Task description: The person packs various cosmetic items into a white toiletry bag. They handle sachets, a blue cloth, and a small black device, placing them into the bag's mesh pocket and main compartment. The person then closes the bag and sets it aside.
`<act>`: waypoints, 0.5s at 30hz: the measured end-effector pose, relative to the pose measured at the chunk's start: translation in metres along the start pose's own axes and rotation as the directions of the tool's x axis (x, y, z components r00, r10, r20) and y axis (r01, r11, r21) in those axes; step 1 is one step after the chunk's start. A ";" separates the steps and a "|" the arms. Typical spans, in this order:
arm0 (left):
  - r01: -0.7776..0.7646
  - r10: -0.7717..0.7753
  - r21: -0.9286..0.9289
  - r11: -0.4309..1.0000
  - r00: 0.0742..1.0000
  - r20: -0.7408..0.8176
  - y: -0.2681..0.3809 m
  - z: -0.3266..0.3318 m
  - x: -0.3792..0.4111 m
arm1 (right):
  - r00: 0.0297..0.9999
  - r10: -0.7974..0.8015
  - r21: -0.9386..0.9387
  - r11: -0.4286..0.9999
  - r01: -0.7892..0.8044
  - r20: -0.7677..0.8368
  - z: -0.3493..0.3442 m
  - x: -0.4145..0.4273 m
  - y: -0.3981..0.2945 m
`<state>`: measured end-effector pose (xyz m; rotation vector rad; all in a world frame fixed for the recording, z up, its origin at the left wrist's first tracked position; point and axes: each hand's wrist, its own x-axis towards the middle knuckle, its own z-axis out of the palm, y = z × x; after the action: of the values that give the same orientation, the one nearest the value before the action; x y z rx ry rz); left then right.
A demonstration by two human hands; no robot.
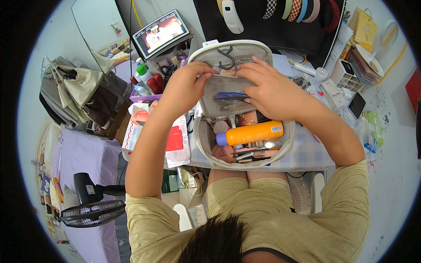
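Note:
A white cosmetic bag (197,144) lies unzipped on the table, its lid folded back. My left hand (190,83) pinches the upper edge of the mesh pocket (223,95) inside the lid. At the same edge is my right hand (268,87), its fingers spread over the mesh and its thumb by a dark, slim item. A blue item (230,95) shows at the pocket, and a black S-shaped hook (227,58) lies above it. In the bag's body are an orange bottle with a purple cap (251,133), a round pink compact (222,153), brushes and several other cosmetics.
A tablet (161,33) leans at the back left above a purple tray (144,98) of bottles. Red and white packets (176,138) lie left of the bag. On the right are a phone (357,104) and a small drawer box (345,74). A black fan (93,212) stands lower left.

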<state>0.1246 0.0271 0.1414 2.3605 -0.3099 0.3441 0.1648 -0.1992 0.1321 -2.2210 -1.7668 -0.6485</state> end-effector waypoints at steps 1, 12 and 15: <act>0.006 -0.007 -0.024 1.000 0.999 -0.045 -0.001 0.003 -0.001 | 1.000 -0.002 -0.001 1.000 0.002 0.000 0.000 0.000 0.000; 0.252 -0.313 -0.266 0.930 0.924 -0.220 0.008 0.014 0.004 | 1.000 -0.012 0.023 1.000 0.012 -0.008 -0.005 -0.001 -0.001; 0.175 -0.219 -0.189 0.966 0.944 -0.245 0.003 0.017 0.007 | 1.000 -0.009 0.001 1.000 0.009 0.014 -0.004 -0.001 -0.003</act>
<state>0.1331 0.0123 0.1340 2.1285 0.0262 0.5098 0.1609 -0.2012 0.1351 -2.2234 -1.7836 -0.6352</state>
